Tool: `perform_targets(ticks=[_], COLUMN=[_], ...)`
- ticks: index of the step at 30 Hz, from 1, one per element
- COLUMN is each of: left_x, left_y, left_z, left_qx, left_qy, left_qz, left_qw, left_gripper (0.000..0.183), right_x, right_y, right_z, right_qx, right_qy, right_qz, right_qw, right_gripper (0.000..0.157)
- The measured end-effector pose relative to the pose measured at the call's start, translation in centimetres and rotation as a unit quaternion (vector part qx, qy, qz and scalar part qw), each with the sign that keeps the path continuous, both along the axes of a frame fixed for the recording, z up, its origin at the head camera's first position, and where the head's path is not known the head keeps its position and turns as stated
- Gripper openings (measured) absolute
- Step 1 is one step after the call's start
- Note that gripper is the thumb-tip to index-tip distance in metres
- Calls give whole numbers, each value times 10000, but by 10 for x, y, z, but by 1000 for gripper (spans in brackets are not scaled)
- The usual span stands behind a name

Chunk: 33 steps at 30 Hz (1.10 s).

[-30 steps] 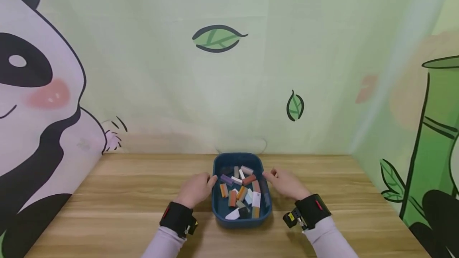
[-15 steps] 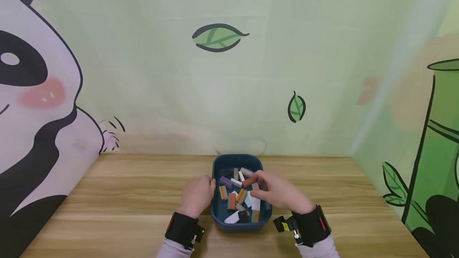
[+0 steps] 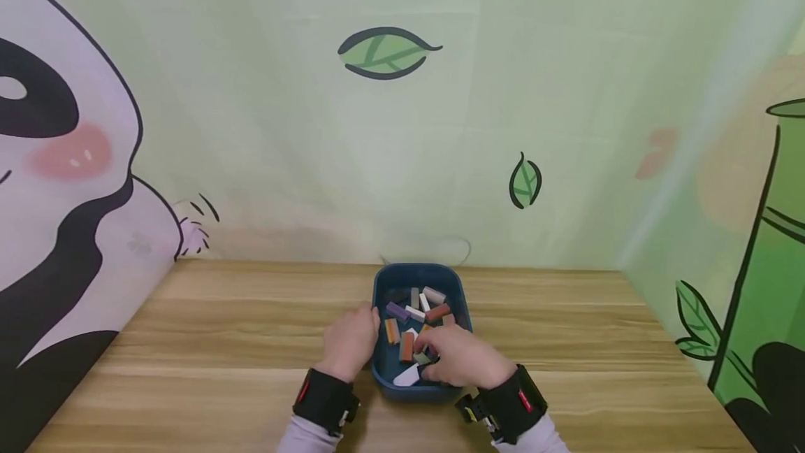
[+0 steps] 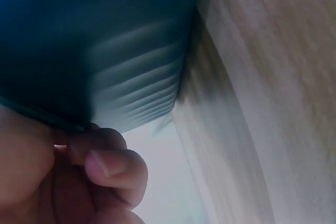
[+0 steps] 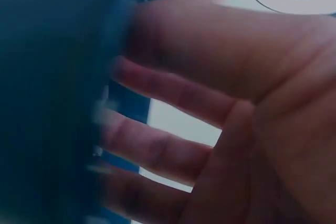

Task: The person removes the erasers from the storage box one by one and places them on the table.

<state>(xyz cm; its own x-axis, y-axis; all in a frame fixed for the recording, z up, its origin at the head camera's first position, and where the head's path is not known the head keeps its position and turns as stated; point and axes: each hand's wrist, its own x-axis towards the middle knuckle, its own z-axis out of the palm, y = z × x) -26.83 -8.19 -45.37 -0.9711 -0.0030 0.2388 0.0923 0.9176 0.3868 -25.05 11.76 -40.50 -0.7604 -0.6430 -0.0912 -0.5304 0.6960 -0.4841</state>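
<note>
A dark blue plastic bin [image 3: 420, 394] stands on the wooden table, holding several small block-like pieces in orange-grey, purple, white and red-brown. My left hand [image 3: 349, 342] grips its left rim; the left wrist view shows curled fingers [image 4: 118, 169] against the ribbed bin wall [image 4: 142, 85]. Over the right rim, my right hand [image 3: 464, 356] reaches down among the pieces near the front, its fingers and thumb apart. Next to its fingertips lie an orange-grey block [image 3: 407, 347] and a white piece [image 3: 407, 375] with a dark end. In the right wrist view the bin wall hides the fingertips.
The wooden tabletop [image 3: 251, 341] extends to both sides of the bin. Behind it hangs a pale green cloth backdrop [image 3: 283, 124] with a printed panda and leaves. A purple block [image 3: 397, 310] and a red-brown block [image 3: 437, 312] lie farther back inside the bin.
My right hand has gone from beside the right rim to over the bin, then down and toward its front. The left hand stays at the left rim, its wrist turned slightly.
</note>
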Motion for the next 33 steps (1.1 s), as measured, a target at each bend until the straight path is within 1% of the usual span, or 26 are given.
perform_targets(ticks=[2,6,9,11,14,23,27,31,33], left_x=[-1,-1,0,0,-1,-1,0,-1,-1], left_y=[-1,-2,-3,-3,-3,-5,-5,-4,-4], left_z=[0,-1,-2,-3,-3,-2,-1,-1,0], left_qx=[-6,57,90,123,142,133,178,172,171], left_qy=[-95,-279,-304,-300,-297,-280,-311,-294,-306], left_qz=[-14,-41,-33,-30,-16,-75,-107,-136,-140], left_qw=[10000,9996,9995,9995,9995,9995,9993,9993,9993], left_gripper=[26,27,27,27,27,28,27,27,28], right_x=[0,-2,-4,-5,-5,-4,-5,-8,-9], right_y=[-5,-13,-15,-16,-17,-20,-18,-13,-11], right_z=[-6,-21,-30,-34,-35,-34,-33,-31,-29], right_qx=[118,326,376,411,450,325,317,301,347], right_qy=[18,271,428,464,512,377,350,136,-10], right_qz=[-28,-75,-138,-181,-227,-370,-223,-37,-11], right_qw=[9999,9991,9983,9979,9974,9981,9986,9994,9994], right_gripper=[24,19,21,23,26,28,26,26,26])
